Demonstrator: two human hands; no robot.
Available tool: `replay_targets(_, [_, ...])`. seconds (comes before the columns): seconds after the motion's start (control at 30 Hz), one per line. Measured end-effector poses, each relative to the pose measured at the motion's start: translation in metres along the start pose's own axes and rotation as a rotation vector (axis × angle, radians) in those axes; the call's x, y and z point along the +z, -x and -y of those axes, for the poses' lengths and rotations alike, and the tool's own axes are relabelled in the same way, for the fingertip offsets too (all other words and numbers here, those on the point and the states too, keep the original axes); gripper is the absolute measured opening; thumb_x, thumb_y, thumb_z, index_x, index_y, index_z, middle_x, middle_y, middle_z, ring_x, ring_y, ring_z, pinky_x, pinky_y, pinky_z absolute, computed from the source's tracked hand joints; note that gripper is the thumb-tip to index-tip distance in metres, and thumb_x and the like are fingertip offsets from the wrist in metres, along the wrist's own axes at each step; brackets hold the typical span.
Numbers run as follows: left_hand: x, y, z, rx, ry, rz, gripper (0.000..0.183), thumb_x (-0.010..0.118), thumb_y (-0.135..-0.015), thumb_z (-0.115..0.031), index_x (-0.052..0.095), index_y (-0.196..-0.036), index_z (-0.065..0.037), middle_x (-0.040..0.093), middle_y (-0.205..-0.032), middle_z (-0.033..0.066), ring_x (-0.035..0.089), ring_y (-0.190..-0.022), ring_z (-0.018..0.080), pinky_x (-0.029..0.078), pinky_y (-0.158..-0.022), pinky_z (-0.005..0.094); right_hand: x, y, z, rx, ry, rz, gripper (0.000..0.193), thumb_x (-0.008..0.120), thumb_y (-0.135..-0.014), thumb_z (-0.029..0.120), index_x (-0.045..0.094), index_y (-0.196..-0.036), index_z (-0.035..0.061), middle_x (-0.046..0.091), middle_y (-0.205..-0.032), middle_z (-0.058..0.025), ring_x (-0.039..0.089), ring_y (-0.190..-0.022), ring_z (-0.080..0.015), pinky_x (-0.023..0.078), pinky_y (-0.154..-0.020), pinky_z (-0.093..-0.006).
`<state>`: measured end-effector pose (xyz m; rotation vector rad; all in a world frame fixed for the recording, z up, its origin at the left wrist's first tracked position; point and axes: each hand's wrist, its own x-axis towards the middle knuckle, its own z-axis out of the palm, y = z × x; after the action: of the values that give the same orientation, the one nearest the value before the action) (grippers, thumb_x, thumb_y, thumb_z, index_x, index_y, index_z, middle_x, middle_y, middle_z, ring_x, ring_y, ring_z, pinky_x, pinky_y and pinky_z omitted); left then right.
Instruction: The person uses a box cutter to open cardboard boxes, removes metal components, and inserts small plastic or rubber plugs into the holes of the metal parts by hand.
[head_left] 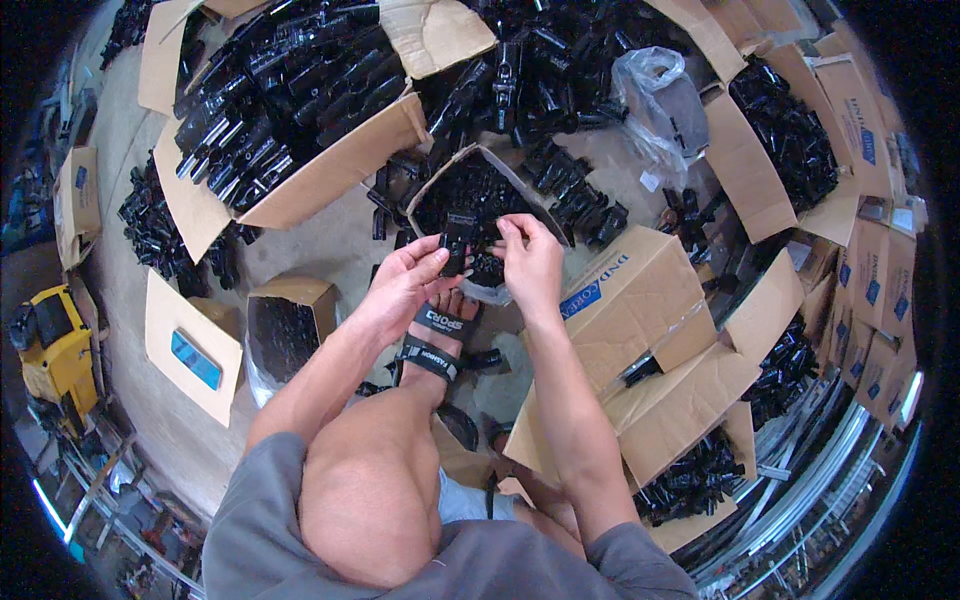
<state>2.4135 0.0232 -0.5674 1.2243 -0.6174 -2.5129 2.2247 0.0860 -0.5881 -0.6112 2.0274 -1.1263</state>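
Left hand: the left hand point(405, 280) is raised over the knee, fingers curled round a small black plastic part point(459, 240), thumb pressed on its near face; it grips the piece from the left side.
Right hand: the right hand point(530, 262) is just beside the left, thumb and forefinger pinched together at the part's upper right corner; whether something tiny sits between them I cannot tell.
Black plastic part: a short, boxy black piece held upright between both hands, above the small open carton point(432, 185) and slightly nearer the person.
Small open carton: straight ahead of the hands on the floor, flaps up, filled with more of the same dark pieces.
Foot: a sandalled foot point(440, 335) with black straps lies directly under the hands, the bare knee point(370, 480) nearer the camera.
Large carton, upper left: a big cardboard box point(300, 190) heaped with longer black parts with pale ends, well apart from the hands.
Loose heap: black parts point(560, 70) piled on the concrete floor point(320, 250) beyond the small carton.
Clear bag: a crumpled plastic bag point(655, 100) lies to the upper right of the heap.
Right-hand boxes: a closed brown carton point(640, 290) lies just beside the right forearm; further open cartons of black pieces point(790, 130) stand behind it.
Left side: a small lined box point(285, 325) near the left forearm, a yellow machine point(50, 350) at the far edge.
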Motion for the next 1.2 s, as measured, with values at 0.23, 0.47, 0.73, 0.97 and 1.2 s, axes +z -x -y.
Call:
replay_targets(0.23, [0.005,0.003,0.0,-0.002,0.102,-0.064,0.026,0.061,-0.102,-0.012,0.058,-0.127,-0.005,0.067,-0.123,0.009,0.065,-0.116,0.0204,0.054,-0.103,0.0402,0.015,-0.006,-0.02,-0.314,0.866,0.018,0.015,0.056,-0.092,0.004,0.062,-0.105,0.0036,0.061,-0.103,-0.0176,0.064,-0.099,-0.0386,0.055,-0.08,-0.0495])
replay_targets(0.47, [0.007,0.001,0.002,-0.004,0.098,-0.054,0.027,0.061,-0.102,-0.012,0.058,-0.128,-0.005,0.067,-0.125,0.0083,0.065,-0.115,0.0198,0.056,-0.1,0.0378,0.014,-0.009,-0.025,-0.308,0.837,-0.025,0.014,0.055,-0.09,0.004,0.061,-0.102,0.0009,0.063,-0.099,-0.0198,0.063,-0.098,-0.0395,0.054,-0.083,-0.048])
replay_targets(0.73, [0.004,0.007,0.0,0.003,0.166,-0.111,0.03,0.065,-0.099,-0.007,0.054,-0.127,-0.005,0.065,-0.121,0.0079,0.067,-0.11,0.0212,0.057,-0.099,0.0415,0.021,-0.008,-0.016,-0.324,0.992,-0.01,0.013,0.054,-0.089,0.004,0.06,-0.1,0.0012,0.063,-0.104,-0.0185,0.063,-0.1,-0.0365,0.055,-0.084,-0.0464])
replay_targets(0.97, [0.007,-0.004,0.001,0.049,0.166,-0.079,0.03,0.062,-0.102,-0.012,0.056,-0.129,-0.004,0.067,-0.122,0.0094,0.066,-0.112,0.0223,0.056,-0.101,0.0391,0.003,0.007,0.021,-0.211,0.311,-0.039,0.017,0.065,-0.094,0.009,0.063,-0.107,-0.0017,0.071,-0.101,-0.021,0.071,-0.091,-0.0331,0.057,-0.079,-0.0417])
replay_targets(1.2, [0.011,0.0,0.0,0.058,0.162,-0.1,0.025,0.063,-0.101,-0.011,0.059,-0.125,-0.008,0.067,-0.121,0.0057,0.066,-0.11,0.0181,0.057,-0.1,0.0368,0.003,0.044,0.056,-0.053,-0.213,0.031,0.021,0.068,-0.096,0.009,0.074,-0.113,-0.0014,0.077,-0.098,-0.0105,0.071,-0.084,-0.0136,0.057,-0.076,-0.0286])
